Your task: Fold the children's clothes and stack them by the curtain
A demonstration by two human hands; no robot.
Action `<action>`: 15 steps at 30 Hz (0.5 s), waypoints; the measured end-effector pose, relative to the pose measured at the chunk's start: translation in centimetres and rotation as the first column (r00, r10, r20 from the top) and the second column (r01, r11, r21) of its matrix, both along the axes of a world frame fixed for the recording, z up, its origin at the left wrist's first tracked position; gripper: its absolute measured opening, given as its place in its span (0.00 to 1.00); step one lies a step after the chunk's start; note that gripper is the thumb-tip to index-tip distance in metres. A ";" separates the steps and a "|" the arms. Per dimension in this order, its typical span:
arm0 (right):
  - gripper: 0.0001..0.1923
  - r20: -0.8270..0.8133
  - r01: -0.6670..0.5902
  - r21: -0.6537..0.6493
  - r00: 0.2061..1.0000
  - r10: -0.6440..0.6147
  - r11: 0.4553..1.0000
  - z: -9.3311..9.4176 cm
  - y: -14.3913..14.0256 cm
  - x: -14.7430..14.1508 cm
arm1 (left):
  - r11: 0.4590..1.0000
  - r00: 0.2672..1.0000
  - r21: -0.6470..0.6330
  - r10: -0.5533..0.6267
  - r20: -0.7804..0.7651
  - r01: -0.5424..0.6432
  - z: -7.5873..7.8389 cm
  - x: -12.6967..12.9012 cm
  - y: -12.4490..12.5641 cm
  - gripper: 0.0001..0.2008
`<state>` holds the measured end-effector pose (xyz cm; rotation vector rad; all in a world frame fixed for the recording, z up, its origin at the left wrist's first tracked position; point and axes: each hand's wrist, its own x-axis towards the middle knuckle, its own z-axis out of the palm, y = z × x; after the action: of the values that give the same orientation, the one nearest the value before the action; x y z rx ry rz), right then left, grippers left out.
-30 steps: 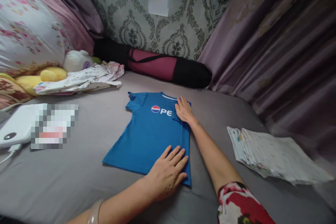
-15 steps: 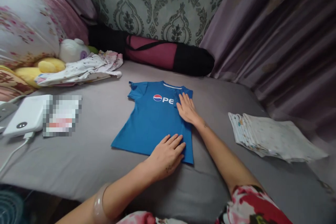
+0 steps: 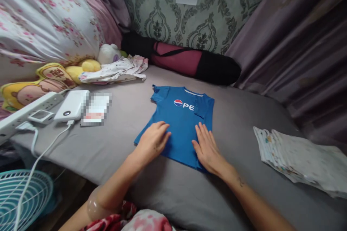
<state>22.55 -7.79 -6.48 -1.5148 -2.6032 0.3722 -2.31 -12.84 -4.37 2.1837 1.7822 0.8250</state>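
Both hands have slid down to the hem since half a second ago. Our left hand (image 3: 151,142) and right hand (image 3: 207,148) lie flat, fingers spread, gripping nothing, pinning the blue shirt (image 3: 180,122) on the grey bed (image 3: 238,122). Beyond our fingertips, a Pepsi logo and "PE" show.
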 end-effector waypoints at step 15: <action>0.16 -0.360 -0.039 -0.314 0.930 -0.081 0.948 5.4 11.9 -13.8 | 0.844 0.907 -0.341 0.414 -0.077 -0.414 -0.4 -4.8 -0.5 0.11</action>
<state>8.76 4.08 -1.11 -1.3853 -2.3053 1.0111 -7.08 -13.30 -4.74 1.5981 2.2425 0.5198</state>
